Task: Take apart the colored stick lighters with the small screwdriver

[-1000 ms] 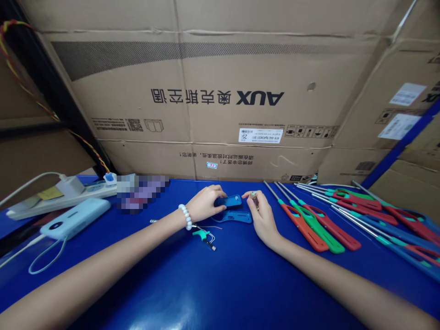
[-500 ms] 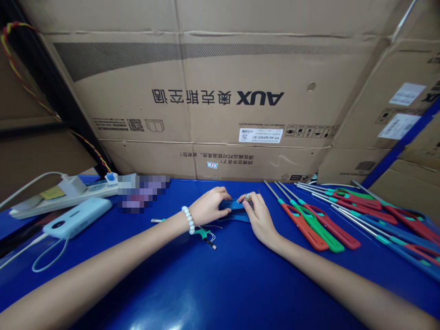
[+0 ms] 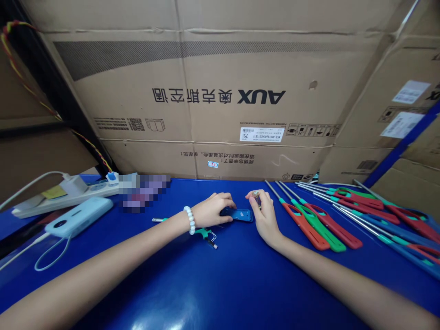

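Note:
My left hand, with a beaded bracelet at its wrist, bends its fingers and thumb round the near end of a blue lighter casing. The casing lies low over the table, its right end showing, the rest hidden by the hand. A short way to the right, my right hand is raised and closed, pinching a small brass-and-clear part between thumb and fingers; its kind is too small to tell. Under my left wrist lies a green lighter nozzle piece with a metal tube, a black part and white wires.
Several long lighters with metal stems and red, green or blue handles lie at the right. At the left are a light blue power bank and a power strip. A large cardboard box stands behind the blue table.
My right hand has let go of the blue casing and drawn slightly away with the small part. The upper blue piece has come down; its inside end now shows beside my left hand.

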